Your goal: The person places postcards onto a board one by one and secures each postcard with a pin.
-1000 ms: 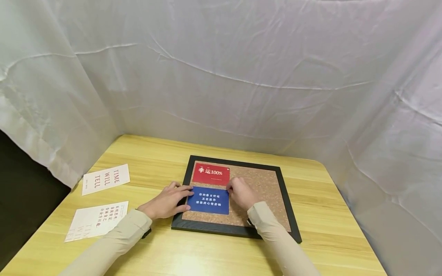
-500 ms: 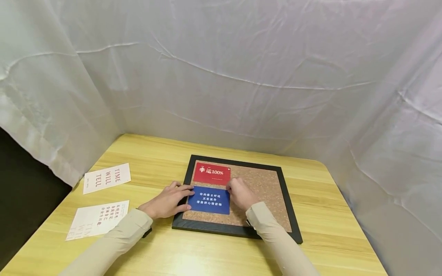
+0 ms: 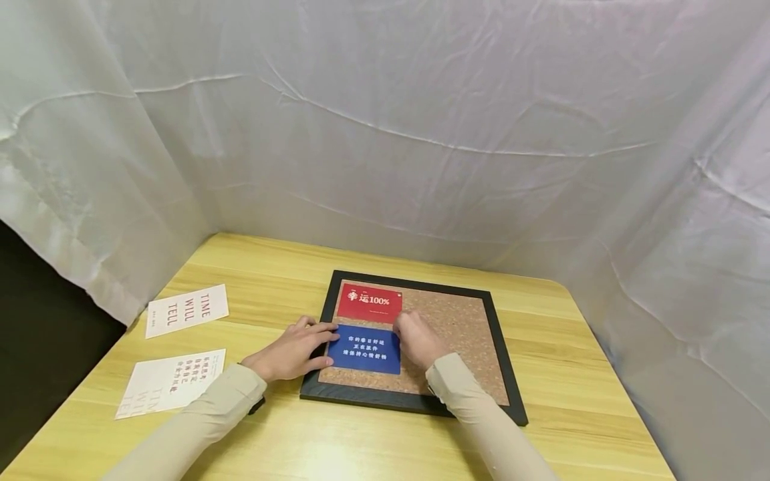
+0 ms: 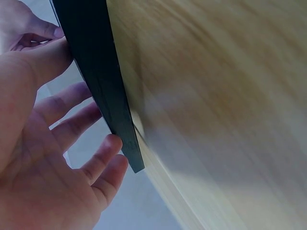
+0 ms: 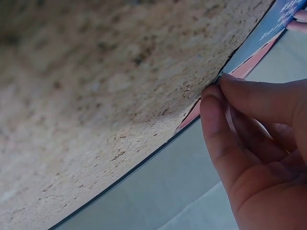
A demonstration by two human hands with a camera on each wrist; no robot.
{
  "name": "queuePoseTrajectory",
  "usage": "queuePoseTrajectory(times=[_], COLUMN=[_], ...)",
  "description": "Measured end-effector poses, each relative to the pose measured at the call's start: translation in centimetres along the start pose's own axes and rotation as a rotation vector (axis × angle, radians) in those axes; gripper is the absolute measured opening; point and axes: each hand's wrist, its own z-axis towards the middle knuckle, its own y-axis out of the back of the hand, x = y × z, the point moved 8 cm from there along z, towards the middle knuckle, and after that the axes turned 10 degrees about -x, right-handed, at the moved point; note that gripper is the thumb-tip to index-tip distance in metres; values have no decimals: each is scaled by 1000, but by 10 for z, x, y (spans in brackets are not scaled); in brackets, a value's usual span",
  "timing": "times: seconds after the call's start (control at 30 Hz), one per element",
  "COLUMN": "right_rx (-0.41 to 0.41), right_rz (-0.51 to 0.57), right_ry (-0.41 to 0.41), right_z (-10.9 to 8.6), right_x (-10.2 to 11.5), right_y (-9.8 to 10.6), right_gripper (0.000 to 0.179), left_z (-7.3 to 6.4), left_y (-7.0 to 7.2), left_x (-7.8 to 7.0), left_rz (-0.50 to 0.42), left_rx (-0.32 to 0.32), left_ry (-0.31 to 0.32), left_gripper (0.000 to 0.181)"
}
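Note:
A blue card (image 3: 365,357) with white writing lies on the cork board (image 3: 462,341), below a red card (image 3: 368,308). My left hand (image 3: 289,352) rests over the board's left frame, its extended fingertips on the blue card's left edge. At the blue card's upper right corner, my right hand (image 3: 421,341) pinches a push pin (image 5: 218,78) between thumb and forefinger. Only a sliver of that pin shows in the right wrist view; the fingers cover the rest. A small pale pin (image 3: 399,294) sits in the red card's upper right corner.
Two white cards lie on the wooden table (image 3: 571,374) at the left: one with large red lettering (image 3: 187,311), one with smaller writing (image 3: 171,381). The board has a raised black frame (image 3: 385,399). A pale curtain (image 3: 385,167) hangs behind the table.
My right hand shifts very slightly at the blue card's corner, its wrist moving a little. The left hand and both cards on the board keep their places.

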Motion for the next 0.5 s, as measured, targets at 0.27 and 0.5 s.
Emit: queuePoseTrajectory(times=[0.27, 0.5], right_rx=[-19, -7], right_rz=[-4, -2], right_ry=[35, 15], right_z=[0, 0], right_x=[1, 0], right_y=[0, -1], right_gripper=[31, 30], left_z=[-1, 0], left_y=[-1, -2], left_x=[1, 2], left_rz=[-3, 2], left_rx=[-2, -1], left_ry=[2, 0], left_gripper=[48, 48])
